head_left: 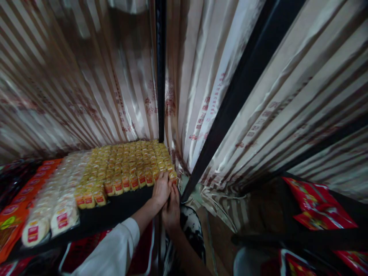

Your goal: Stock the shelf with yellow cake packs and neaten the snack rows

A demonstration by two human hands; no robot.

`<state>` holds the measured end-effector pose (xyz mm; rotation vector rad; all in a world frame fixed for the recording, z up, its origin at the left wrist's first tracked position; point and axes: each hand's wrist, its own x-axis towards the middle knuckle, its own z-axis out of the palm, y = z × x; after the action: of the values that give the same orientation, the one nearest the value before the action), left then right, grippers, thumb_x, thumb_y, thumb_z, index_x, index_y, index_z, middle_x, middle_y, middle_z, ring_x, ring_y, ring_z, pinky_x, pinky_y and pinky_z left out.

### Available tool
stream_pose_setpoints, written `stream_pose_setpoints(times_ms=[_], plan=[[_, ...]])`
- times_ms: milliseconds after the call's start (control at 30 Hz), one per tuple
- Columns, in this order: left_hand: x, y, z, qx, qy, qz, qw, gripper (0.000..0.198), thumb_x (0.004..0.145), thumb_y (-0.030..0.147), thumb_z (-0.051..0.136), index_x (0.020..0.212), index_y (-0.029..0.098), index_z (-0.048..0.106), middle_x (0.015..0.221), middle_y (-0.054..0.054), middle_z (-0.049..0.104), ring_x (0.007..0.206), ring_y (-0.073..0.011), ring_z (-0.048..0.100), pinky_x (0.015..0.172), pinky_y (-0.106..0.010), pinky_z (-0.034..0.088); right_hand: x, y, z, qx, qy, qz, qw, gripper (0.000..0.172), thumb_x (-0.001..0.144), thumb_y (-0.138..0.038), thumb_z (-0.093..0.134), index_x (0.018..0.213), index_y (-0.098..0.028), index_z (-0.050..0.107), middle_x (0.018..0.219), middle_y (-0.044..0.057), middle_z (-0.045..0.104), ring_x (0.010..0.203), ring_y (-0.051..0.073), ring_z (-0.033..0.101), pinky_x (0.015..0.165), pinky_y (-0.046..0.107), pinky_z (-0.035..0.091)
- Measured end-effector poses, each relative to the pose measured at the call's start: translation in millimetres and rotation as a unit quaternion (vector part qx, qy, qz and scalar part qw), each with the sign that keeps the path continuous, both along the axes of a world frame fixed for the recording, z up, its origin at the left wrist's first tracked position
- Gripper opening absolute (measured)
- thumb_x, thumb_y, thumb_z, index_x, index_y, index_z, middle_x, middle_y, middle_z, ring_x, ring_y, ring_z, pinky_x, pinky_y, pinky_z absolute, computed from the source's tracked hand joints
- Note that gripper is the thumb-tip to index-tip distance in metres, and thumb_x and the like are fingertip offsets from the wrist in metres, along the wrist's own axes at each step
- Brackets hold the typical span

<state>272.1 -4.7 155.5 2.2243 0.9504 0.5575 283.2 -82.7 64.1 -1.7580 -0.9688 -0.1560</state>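
Rows of small yellow snack packets (126,161) fill the right end of a dark shelf (115,209). My left hand (161,188), in a white sleeve, rests with its fingers together on the packets at the shelf's front right corner. My right hand (171,209) lies just beside and below it at the same corner, fingers curled against the end packet (173,176). Whether either hand grips a packet is hidden.
White round packets (57,199) and orange packets (17,203) lie left of the yellow ones. A black upright post (161,76) stands behind the corner, a slanted black bar (230,103) to its right. Striped shiny curtains hang all around. Red bags (319,207) lie at lower right.
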Motion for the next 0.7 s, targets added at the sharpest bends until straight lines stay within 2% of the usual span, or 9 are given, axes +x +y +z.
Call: stream_pose_setpoints(times_ms=[200, 367, 433, 567, 700], plan=[[-0.1, -0.2, -2.3, 0.002, -0.007, -0.002, 1.000, 0.039, 0.086, 0.014, 0.038, 0.124, 0.015, 0.046, 0.120, -0.012, 0.057, 0.111, -0.0181, 0.054, 0.098, -0.033, 0.040, 7.7, 3.5, -0.7, -0.016, -0.022, 0.001, 1.000, 0.053, 0.090, -0.026, 0.033, 0.142, -0.014, 0.028, 0.137, 0.019, 0.040, 0.129, 0.028, 0.036, 0.099, 0.052, 0.039], [-8.4, -4.5, -3.4, -0.004, -0.031, 0.011, 0.999, 0.047, 0.086, 0.017, 0.041, 0.133, 0.018, 0.037, 0.114, -0.008, 0.060, 0.105, -0.0177, 0.056, 0.095, -0.034, 0.043, 12.8, 3.6, -1.6, -0.019, -0.046, 0.019, 0.999, 0.055, 0.088, -0.030, 0.040, 0.141, -0.015, 0.030, 0.134, 0.020, 0.040, 0.127, 0.031, 0.037, 0.095, 0.054, 0.041], [-18.1, -5.3, -2.2, -0.008, -0.048, 0.035, 0.998, 0.044, 0.086, 0.019, 0.042, 0.130, 0.019, 0.040, 0.109, -0.007, 0.061, 0.102, -0.0178, 0.057, 0.093, -0.034, 0.044, 13.5, 3.8, -1.9, -0.017, -0.053, 0.018, 0.998, 0.052, 0.088, -0.028, 0.039, 0.138, -0.014, 0.033, 0.133, 0.021, 0.039, 0.126, 0.031, 0.037, 0.094, 0.054, 0.042], [-56.9, -2.7, -2.7, 0.005, -0.080, 0.118, 0.990, 0.035, 0.087, 0.020, 0.039, 0.121, 0.018, 0.048, 0.103, -0.007, 0.059, 0.095, -0.0166, 0.056, 0.089, -0.032, 0.045, 12.2, 3.5, 0.6, -0.003, -0.029, 0.028, 0.999, 0.046, 0.089, -0.021, 0.034, 0.134, -0.013, 0.039, 0.131, 0.019, 0.040, 0.125, 0.028, 0.039, 0.091, 0.050, 0.046], [-118.5, 5.1, -14.9, 0.032, -0.124, 0.244, 0.961, 0.032, 0.083, 0.017, 0.041, 0.113, 0.016, 0.051, 0.099, -0.008, 0.056, 0.094, -0.0175, 0.055, 0.088, -0.033, 0.045, 9.4, 1.6, 8.8, 0.024, -0.004, 0.040, 0.999, 0.041, 0.090, -0.023, 0.035, 0.129, -0.014, 0.044, 0.128, 0.018, 0.042, 0.121, 0.026, 0.043, 0.085, 0.044, 0.051]])
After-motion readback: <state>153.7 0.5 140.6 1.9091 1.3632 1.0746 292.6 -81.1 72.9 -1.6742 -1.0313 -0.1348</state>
